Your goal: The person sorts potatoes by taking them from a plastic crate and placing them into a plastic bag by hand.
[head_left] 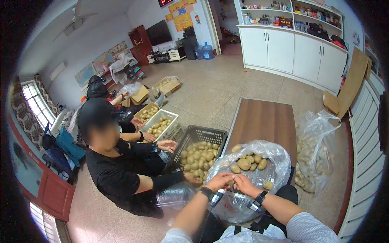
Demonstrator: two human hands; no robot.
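My left hand (221, 181) and my right hand (244, 185) meet over a clear plastic bag (277, 160), fingertips pinched together. Whatever they hold between them is too hidden to name. The bag is spread open in front of me, partly over the end of a wooden-topped table. Several potatoes (244, 164) lie in it just beyond my fingers, and a single potato (268, 185) rests to the right of my right hand. Dark bands with small devices are strapped on both my wrists.
A grey crate (206, 132) of potatoes stands left of the brown table (263, 121). Beside it a co-worker (117, 174) reaches toward the crate. Farther back are a white crate (172, 131) of potatoes and another person (99, 87). A filled plastic bag (314, 154) stands at right.
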